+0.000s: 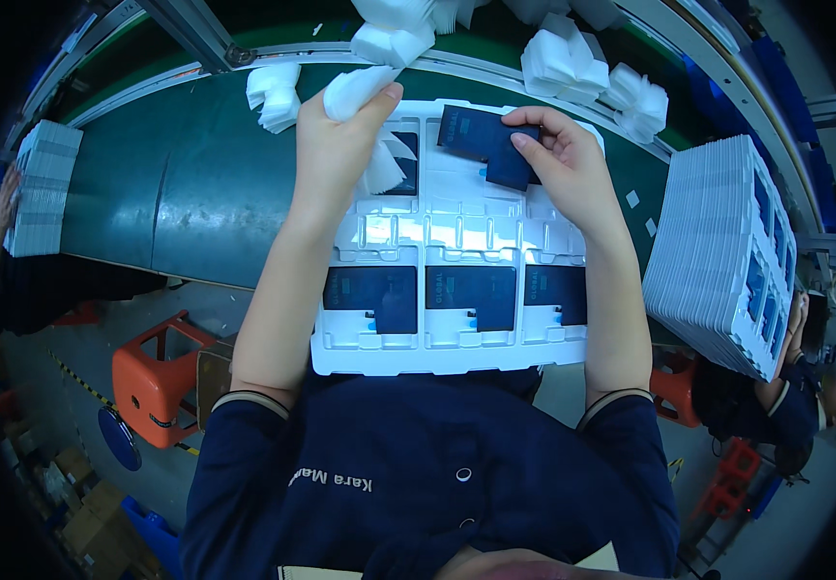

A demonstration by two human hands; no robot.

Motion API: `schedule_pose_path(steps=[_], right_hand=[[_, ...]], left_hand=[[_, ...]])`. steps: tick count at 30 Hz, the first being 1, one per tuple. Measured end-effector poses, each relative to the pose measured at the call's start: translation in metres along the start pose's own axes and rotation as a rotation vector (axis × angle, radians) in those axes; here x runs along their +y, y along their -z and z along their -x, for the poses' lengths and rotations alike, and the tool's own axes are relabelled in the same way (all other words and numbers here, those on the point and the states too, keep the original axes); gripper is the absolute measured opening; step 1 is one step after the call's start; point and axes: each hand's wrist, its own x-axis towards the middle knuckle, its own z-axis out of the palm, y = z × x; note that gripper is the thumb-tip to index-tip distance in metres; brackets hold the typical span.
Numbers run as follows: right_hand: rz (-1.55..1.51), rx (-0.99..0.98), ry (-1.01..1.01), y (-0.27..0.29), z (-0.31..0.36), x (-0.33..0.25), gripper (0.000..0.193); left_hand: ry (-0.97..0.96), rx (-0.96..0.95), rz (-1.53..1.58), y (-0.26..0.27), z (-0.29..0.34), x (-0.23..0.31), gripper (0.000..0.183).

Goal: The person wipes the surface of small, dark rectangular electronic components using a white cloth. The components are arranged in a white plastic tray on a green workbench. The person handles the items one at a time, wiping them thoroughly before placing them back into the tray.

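Observation:
My left hand (333, 145) is closed around a folded bundle of thin white foam sheets (355, 94), whose loose ends hang over the upper left of a white plastic tray (437, 365). Between the thumb and fingers of my right hand (568, 159) is a flat, black, L-shaped battery (484, 138), slightly tilted above the tray's far side. Similar batteries fill the near row: one at left (374, 298), a middle one (476, 295) and a right one (553, 290), partly behind my right forearm. Another battery (405, 159) shows in the far left compartment, partly hidden by the sheets.
More white foam bundles lie along the far rail, including one (271, 95) at left and one (563, 63) at right. A tall tray stack (703, 242) stands right, near a co-worker's hands (797, 324). Another stack (45, 188) is far left, touched by someone's hand (8, 198).

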Motion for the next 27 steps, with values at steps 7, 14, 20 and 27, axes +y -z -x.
schedule_pose_path(steps=[7, 14, 20, 27], right_hand=[[0.202, -0.083, -0.033, -0.009, 0.0, 0.001, 0.02], [0.717, 0.052, 0.277, -0.014, 0.009, -0.002, 0.022], [-0.017, 0.112, 0.103, -0.006, 0.004, -0.01, 0.027], [-0.468, 0.073, 0.102, 0.0, 0.008, -0.009, 0.034]], left_hand=[[-0.004, -0.036, 0.049, 0.001, -0.002, -0.006, 0.027], [0.11, -0.236, 0.304, 0.008, -0.005, -0.008, 0.029], [0.294, -0.355, 0.641, -0.023, 0.017, 0.027, 0.032], [0.315, -0.465, 0.644, -0.062, 0.019, 0.018, 0.034]])
